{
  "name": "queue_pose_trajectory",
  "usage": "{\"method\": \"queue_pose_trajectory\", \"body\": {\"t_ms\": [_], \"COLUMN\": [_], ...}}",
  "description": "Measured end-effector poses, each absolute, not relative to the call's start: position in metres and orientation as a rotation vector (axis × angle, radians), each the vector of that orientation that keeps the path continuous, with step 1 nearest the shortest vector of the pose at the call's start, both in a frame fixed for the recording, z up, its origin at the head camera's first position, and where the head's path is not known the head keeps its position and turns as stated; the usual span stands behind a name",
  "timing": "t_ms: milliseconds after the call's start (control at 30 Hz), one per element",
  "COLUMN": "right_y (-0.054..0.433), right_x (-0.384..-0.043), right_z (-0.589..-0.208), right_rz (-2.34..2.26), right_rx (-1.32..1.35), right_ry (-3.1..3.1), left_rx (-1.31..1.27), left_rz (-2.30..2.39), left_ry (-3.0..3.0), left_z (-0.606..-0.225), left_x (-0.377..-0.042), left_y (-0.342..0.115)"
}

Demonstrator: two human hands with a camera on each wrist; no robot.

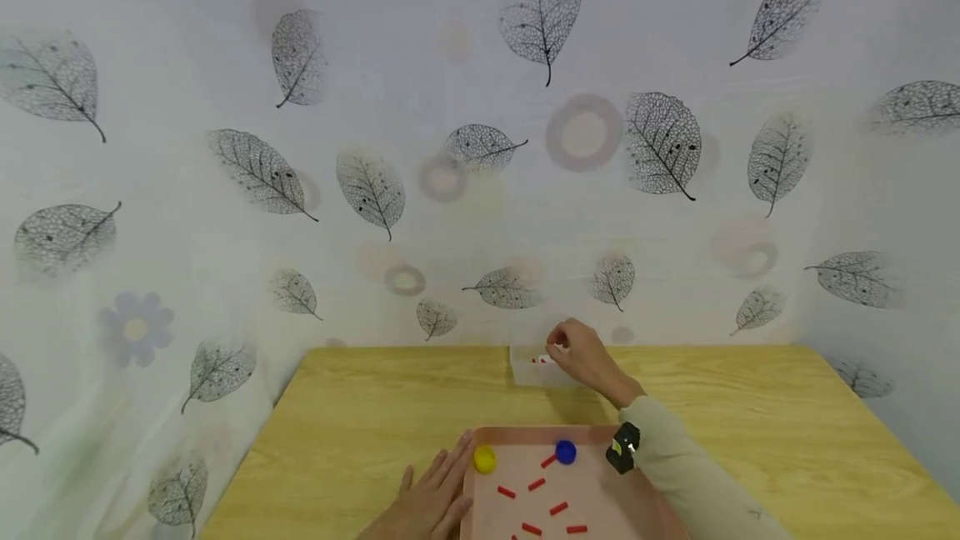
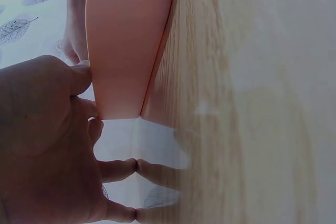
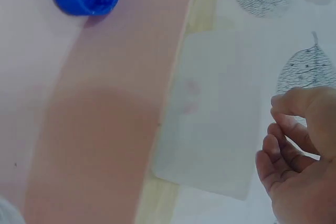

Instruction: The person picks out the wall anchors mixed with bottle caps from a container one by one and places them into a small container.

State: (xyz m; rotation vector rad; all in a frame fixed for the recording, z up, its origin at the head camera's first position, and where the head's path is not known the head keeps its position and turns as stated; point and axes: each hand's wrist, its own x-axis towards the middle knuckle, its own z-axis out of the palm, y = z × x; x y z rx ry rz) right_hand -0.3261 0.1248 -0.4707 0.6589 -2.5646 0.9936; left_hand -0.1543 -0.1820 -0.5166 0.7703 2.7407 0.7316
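At the back of the table stands a small translucent white box (image 1: 527,375) with a few red pieces showing through it. My right hand (image 1: 588,361) is over the box, its fingers curled and the thumb and index fingertips together; nothing shows between them in the right wrist view. Nearer lies a pink tray (image 1: 525,433) with several short red sticks (image 1: 558,509). Against the tray's left side rests my left hand (image 1: 427,502), fingers extended. In the left wrist view its thumb touches the tray wall (image 2: 123,45) and other fingertips stand on the table.
A yellow cap (image 1: 485,460) sits in the tray's far left corner, and a blue cap (image 1: 566,452) by its far edge, touching or close to one red stick. Behind the wooden table (image 1: 360,407) hangs a leaf-patterned sheet (image 1: 420,40).
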Motion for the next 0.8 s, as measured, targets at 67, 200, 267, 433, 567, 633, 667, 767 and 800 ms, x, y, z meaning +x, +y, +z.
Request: {"method": "queue_pose_trajectory", "body": {"t_ms": [67,200,267,433,567,633,667,767,800], "right_y": [0.127,0.132,0.134,0.137,0.140,0.141,0.142,0.143,0.143], "right_x": [-0.321,-0.308,-0.300,-0.277,-0.261,-0.253,-0.250,-0.240,-0.236], "right_z": [-0.467,-0.461,-0.457,-0.449,-0.445,-0.443,-0.443,-0.441,-0.441], "right_rz": [0.995,1.003,1.021,1.083,1.109,1.120,1.127,1.134,1.137], "right_rx": [0.676,0.715,0.723,0.728,0.720,0.721,0.724,0.729,0.730], "right_ry": [-2.545,-2.505,-2.492,-2.477,-2.465,-2.452,-2.442,-2.414,-2.406], "left_rx": [0.784,0.816,0.822,0.775,0.749,0.747,0.747,0.763,0.771], "left_rz": [0.741,0.762,0.760,0.732,0.712,0.714,0.716,0.724,0.730], "left_ry": [2.738,2.738,2.739,2.733,2.728,2.728,2.729,2.734,2.733], "left_z": [-0.516,-0.519,-0.518,-0.515,-0.513,-0.514,-0.514,-0.515,-0.515], "left_x": [-0.154,-0.155,-0.154,-0.153,-0.152,-0.152,-0.153,-0.153,-0.154], "left_y": [-0.182,-0.183,-0.183,-0.183,-0.183,-0.182,-0.182,-0.182,-0.182]}}
